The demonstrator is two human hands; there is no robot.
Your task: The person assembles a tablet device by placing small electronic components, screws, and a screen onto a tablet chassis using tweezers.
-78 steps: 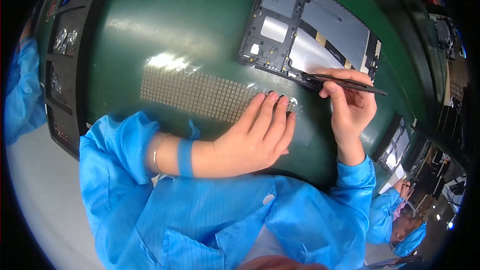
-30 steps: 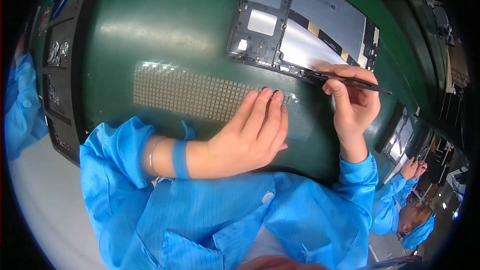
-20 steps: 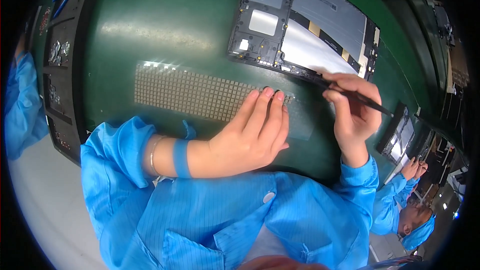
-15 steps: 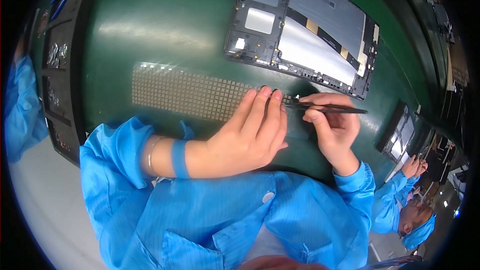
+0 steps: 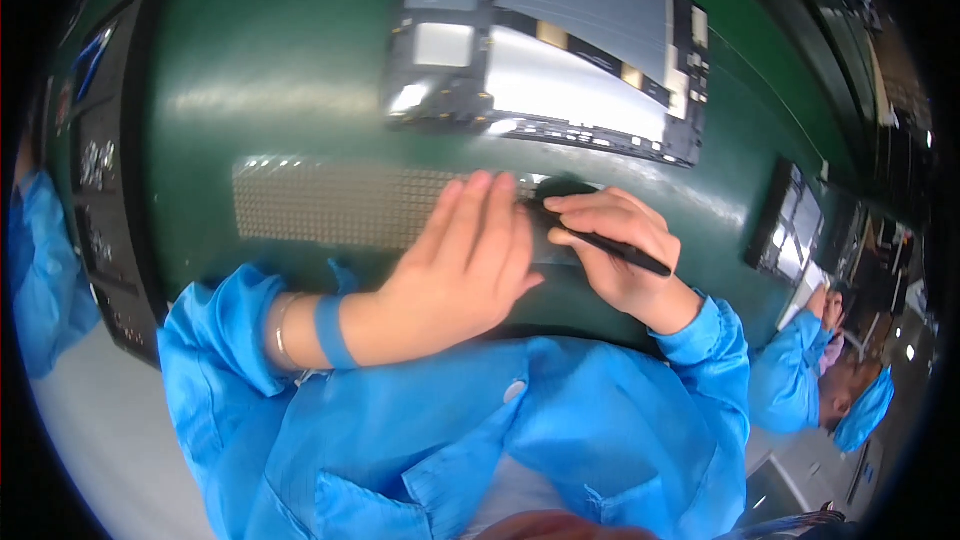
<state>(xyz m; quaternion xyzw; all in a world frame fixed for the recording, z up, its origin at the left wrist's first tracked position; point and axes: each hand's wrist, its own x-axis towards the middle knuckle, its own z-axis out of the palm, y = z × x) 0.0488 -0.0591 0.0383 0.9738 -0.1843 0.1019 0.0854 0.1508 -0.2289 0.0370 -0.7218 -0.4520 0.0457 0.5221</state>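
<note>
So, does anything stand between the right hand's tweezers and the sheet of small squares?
From the right, nothing visible: the black tweezers in the right hand point at that end of the sheet. Beside their tip, the left hand covers part of the sheet.

A sheet (image 5: 330, 204) before an open device (image 5: 575, 65)

The sheet lies toward the table's (image 5: 265, 70) near edge, right part under the left hand (image 5: 458, 260); just right, the right hand (image 5: 618, 240) holds tweezers (image 5: 630, 254). A parts tray (image 5: 136, 140) stands toward the left edge, a second device (image 5: 795, 225) toward the right.
</note>
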